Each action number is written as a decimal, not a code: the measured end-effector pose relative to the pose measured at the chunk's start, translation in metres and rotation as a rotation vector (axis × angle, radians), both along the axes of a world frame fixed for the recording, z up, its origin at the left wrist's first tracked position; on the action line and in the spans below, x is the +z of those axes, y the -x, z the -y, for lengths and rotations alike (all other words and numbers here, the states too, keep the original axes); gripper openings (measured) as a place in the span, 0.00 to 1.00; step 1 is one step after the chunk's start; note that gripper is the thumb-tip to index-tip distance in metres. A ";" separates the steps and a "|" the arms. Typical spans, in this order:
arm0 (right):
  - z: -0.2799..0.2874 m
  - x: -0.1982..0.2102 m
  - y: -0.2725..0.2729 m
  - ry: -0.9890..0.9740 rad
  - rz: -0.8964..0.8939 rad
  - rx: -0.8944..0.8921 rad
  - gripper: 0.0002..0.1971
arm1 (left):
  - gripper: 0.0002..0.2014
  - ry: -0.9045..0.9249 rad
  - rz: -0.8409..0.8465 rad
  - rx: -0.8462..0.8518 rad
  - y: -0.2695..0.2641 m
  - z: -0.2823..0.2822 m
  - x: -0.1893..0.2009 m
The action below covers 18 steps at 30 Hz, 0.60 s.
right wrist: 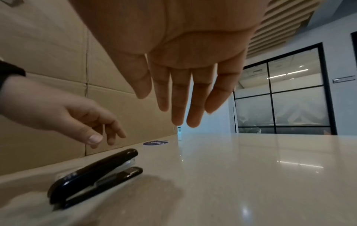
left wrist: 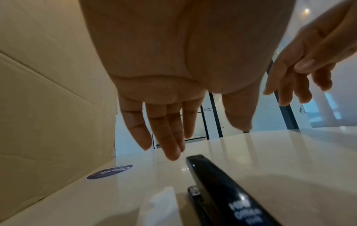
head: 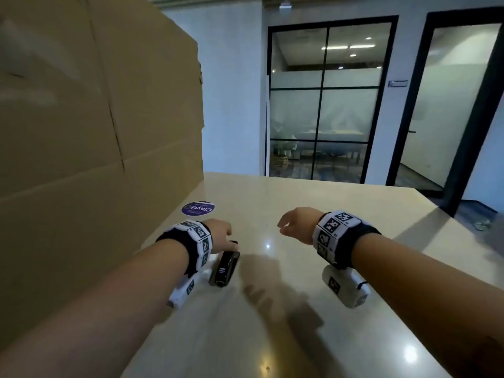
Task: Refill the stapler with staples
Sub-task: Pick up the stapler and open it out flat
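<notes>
Both hands over table, nothing held; 1 stapler (right wrist: 94, 175) lying closed.
Left hand (head: 219, 234) above stapler's front, fingers loose, not touching; right hand (head: 296, 223) well apart, fingers straight. Right wrist cam alone shows stapler's side; 1 purple sticker (head: 198, 208) near cardboard box (head: 95, 118).

The stapler (right wrist: 94, 175) has a glossy black plastic shell that catches highlights, with a bright bare-metal strip showing between its top arm and base, and pale printed lettering on the top. Under it, the tabletop (head: 313, 208) is a smooth, polished cream surface, shiny enough to mirror the ceiling lights and the doors. Beyond the stapler lies a flat round sticker (head: 198, 208), purple with a slight sheen. To the stapler's left stands a matt brown cardboard box (head: 90, 118), its face creased and lightly scuffed.
</notes>
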State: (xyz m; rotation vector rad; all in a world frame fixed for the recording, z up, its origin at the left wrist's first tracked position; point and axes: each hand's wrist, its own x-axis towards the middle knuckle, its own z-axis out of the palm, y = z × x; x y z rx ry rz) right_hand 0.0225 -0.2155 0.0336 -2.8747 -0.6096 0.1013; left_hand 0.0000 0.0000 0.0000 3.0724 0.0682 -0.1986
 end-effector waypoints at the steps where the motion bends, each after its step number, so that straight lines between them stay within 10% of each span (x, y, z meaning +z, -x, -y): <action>1: -0.001 -0.004 -0.001 0.012 -0.020 0.001 0.17 | 0.32 -0.008 -0.022 0.014 0.001 0.001 -0.002; 18: 0.008 -0.053 0.009 0.167 -0.193 0.018 0.21 | 0.29 -0.066 -0.091 0.001 0.005 0.030 -0.025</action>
